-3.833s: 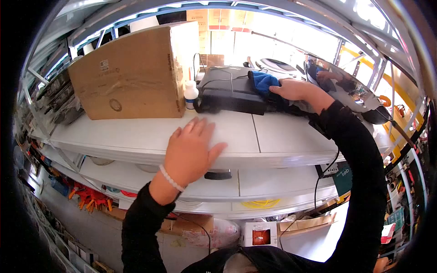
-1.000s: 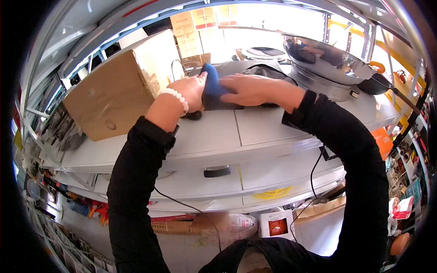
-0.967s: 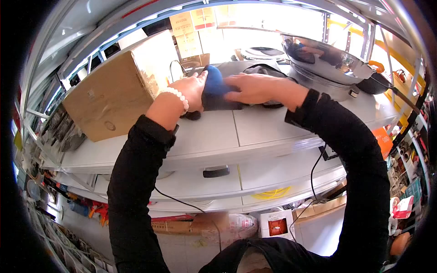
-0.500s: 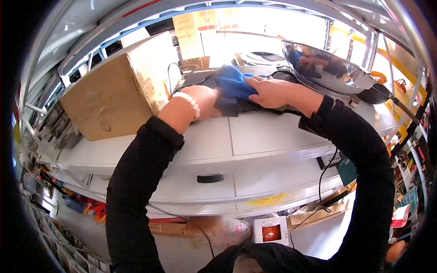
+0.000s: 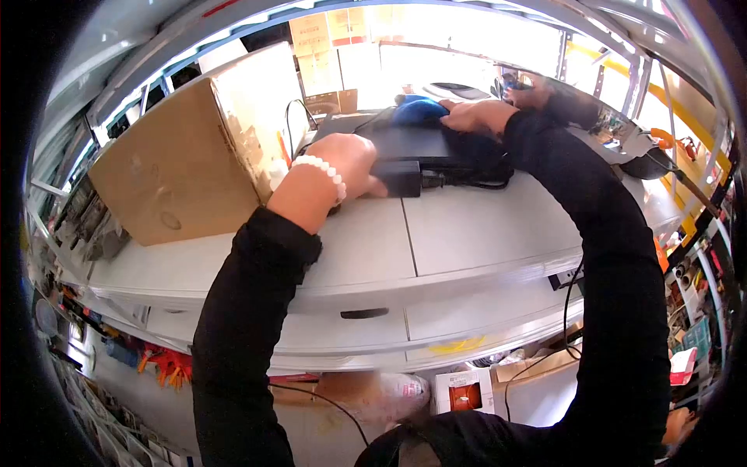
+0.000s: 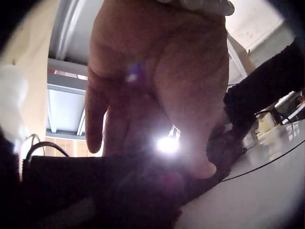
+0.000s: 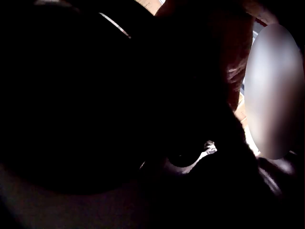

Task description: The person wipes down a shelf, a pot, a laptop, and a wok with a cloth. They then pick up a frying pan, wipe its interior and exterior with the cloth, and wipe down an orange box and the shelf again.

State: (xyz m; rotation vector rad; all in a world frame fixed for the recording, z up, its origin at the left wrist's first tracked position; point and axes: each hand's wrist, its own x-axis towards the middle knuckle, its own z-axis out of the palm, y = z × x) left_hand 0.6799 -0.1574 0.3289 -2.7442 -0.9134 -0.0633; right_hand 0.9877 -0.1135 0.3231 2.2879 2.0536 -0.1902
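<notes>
In the head view my left hand (image 5: 350, 159), a bead bracelet at its wrist, holds the left end of a black power adapter (image 5: 402, 179). Its thumb lies on the front face, with the fingers over the top; the left wrist view shows the fingers reaching down behind a dark edge. A plug and coiled black cord (image 5: 475, 177) run from the adapter's right end. Behind lies a flat dark device (image 5: 405, 142), blurred. Over its back edge my right hand (image 5: 478, 117) holds a blue cloth (image 5: 419, 111). The right wrist view is almost wholly dark.
A large cardboard box (image 5: 167, 171) stands at the left of the white shelf (image 5: 342, 257), a white bottle (image 5: 278, 167) beside it. To the right are a shiny metal basin (image 5: 599, 117) and a black pan (image 5: 650, 166). Metal shelf beams frame the top.
My right hand has carried the blue cloth from the front of the device toward its back edge, uncovering the adapter and cord. My left hand has moved little, still at the device's left end.
</notes>
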